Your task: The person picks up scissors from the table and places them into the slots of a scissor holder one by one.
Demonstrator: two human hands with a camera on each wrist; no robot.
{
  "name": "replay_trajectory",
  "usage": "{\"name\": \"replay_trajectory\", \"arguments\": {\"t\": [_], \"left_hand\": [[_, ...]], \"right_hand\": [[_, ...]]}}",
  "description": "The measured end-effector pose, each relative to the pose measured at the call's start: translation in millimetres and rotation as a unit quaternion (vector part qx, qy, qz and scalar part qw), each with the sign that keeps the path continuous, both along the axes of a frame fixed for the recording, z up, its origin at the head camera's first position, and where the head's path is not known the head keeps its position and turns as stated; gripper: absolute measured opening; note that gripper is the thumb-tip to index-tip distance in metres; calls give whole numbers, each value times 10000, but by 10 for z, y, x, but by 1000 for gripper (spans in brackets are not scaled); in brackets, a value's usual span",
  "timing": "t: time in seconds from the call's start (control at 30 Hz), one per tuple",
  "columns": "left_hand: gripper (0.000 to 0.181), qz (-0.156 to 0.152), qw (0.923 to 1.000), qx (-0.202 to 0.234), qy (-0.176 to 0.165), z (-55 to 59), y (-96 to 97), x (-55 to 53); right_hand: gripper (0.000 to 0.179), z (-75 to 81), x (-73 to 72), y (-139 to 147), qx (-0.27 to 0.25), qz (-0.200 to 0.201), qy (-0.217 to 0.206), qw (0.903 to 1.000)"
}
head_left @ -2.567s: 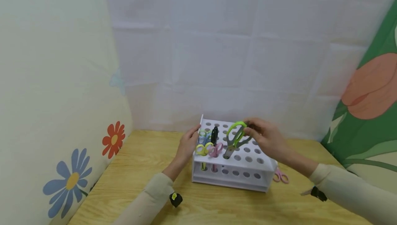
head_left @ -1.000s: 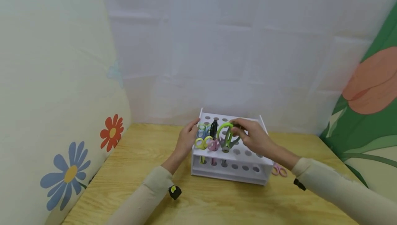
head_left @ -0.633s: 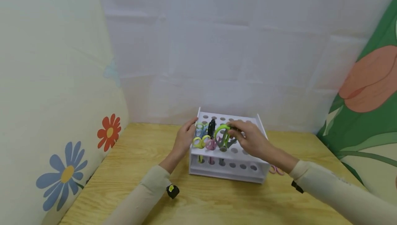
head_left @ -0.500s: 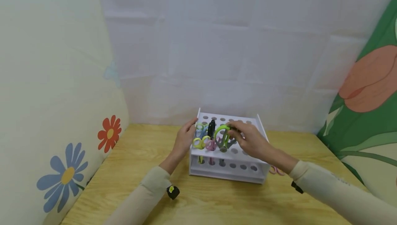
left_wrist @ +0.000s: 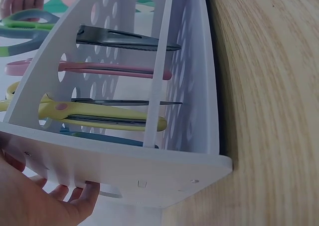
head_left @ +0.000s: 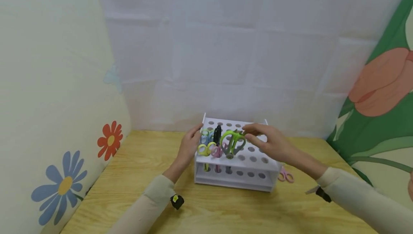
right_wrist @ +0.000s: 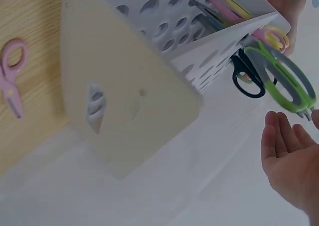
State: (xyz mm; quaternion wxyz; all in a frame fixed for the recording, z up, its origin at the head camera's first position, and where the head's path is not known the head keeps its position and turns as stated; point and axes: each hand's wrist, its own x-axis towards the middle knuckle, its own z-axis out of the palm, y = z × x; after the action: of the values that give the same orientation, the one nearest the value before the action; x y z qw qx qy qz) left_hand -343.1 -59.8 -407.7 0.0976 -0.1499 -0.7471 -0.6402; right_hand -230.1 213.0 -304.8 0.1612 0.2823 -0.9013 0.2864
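Green-and-grey scissors (head_left: 233,143) stand handle-up in a front-row hole of the white rack (head_left: 255,171), with their grey blades (left_wrist: 117,38) hanging below the top board in the left wrist view. My right hand (head_left: 274,142) is just right of their handles, fingers apart; the right wrist view shows a gap between hand and handles. On the rack's left side panel, my left hand (head_left: 188,148) rests with its fingertips against the outer face. Yellow scissors (head_left: 206,149), pink scissors (head_left: 216,151), blue scissors (head_left: 204,139) and black-handled scissors (head_left: 217,135) stand in holes nearby.
Another pair of pink scissors (head_left: 286,175) lies on the wooden table (head_left: 219,212), right of the rack. Open holes fill the rack's right side. Behind it hangs a white cloth (head_left: 206,65); flower-printed panels stand at both sides.
The green-and-grey scissors, tilted in my right hand at first, have gone down into the hole and now stand upright. My right hand has let go and drawn slightly right. The left hand stays on the rack.
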Motion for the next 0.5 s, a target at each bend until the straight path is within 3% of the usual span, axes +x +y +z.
{"name": "replay_trajectory", "arguments": {"t": [0.23, 0.5], "left_hand": [[43, 16, 9999, -95, -48, 10, -15, -5], [43, 7, 9999, -51, 117, -13, -6, -5]], "right_hand": [[22, 34, 85, 258, 67, -155, 168, 9997], [19, -47, 181, 521, 184, -495, 7, 9986]]}}
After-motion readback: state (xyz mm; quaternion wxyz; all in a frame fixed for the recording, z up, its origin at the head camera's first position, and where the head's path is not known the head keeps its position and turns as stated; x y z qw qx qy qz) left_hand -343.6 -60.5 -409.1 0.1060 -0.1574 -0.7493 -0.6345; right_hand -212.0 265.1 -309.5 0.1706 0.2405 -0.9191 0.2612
